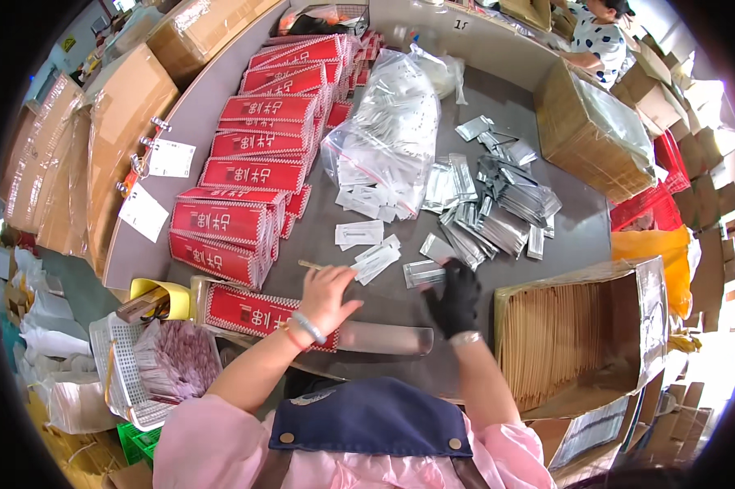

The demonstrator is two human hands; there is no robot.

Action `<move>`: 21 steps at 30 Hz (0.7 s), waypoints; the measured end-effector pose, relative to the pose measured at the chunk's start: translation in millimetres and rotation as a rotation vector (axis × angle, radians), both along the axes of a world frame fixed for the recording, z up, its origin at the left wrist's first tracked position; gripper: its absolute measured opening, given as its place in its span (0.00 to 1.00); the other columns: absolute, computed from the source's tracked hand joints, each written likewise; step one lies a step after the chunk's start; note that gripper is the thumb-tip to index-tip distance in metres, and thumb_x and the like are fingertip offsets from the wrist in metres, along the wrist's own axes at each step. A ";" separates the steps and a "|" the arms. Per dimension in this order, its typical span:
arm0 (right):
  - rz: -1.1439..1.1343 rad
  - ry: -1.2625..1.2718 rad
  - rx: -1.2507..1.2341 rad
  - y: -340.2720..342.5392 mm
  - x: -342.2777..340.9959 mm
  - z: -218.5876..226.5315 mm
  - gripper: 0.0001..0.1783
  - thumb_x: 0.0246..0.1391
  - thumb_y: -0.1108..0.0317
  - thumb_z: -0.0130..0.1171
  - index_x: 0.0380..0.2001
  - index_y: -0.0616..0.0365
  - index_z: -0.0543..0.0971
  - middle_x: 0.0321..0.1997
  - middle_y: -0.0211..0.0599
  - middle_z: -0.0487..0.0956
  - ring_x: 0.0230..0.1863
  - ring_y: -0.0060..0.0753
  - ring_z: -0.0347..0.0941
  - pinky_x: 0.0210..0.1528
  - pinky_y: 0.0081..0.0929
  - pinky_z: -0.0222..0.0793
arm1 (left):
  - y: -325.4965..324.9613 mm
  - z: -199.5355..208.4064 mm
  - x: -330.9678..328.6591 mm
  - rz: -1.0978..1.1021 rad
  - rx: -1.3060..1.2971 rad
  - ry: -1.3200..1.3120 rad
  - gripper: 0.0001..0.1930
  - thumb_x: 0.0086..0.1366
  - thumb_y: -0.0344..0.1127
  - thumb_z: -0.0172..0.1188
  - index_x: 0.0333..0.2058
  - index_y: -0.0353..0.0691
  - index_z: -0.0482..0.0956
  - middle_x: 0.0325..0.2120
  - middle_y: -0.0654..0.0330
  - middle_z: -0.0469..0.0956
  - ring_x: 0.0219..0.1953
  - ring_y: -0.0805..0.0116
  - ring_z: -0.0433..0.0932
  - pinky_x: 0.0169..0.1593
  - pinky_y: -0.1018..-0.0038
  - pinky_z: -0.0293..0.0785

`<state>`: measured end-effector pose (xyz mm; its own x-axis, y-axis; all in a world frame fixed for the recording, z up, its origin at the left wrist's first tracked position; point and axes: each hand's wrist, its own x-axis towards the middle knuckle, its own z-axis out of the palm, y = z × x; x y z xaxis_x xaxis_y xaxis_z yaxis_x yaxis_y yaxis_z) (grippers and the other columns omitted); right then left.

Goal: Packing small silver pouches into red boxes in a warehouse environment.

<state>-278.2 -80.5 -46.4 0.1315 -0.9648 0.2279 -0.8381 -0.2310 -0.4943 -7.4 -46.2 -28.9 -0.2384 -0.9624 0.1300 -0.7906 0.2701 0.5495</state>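
Right hand: fingers by silver packet | left hand: thumb wide | both grips: can't tell | maybe picking up; next needs soft pinch

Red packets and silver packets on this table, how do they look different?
The red packets are bright red with pale print; the silver packets are grayish and shiny. The red packets are longer and wider, the silver packets small and narrow. The red packets overlap in a long, fairly orderly row, while the silver packets lie in a jumbled heap. Both rest on the gray tabletop.
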 end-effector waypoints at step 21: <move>0.096 0.161 0.201 19.8 -10.6 17.7 0.19 0.45 0.58 0.64 0.42 0.49 0.78 0.44 0.37 0.76 0.49 0.49 0.69 0.49 0.45 0.63 | -53.5 -19.6 10.5 0.070 -0.108 -0.046 0.07 0.49 0.33 0.69 0.27 0.42 0.81 0.26 0.59 0.79 0.32 0.56 0.77 0.37 0.62 0.71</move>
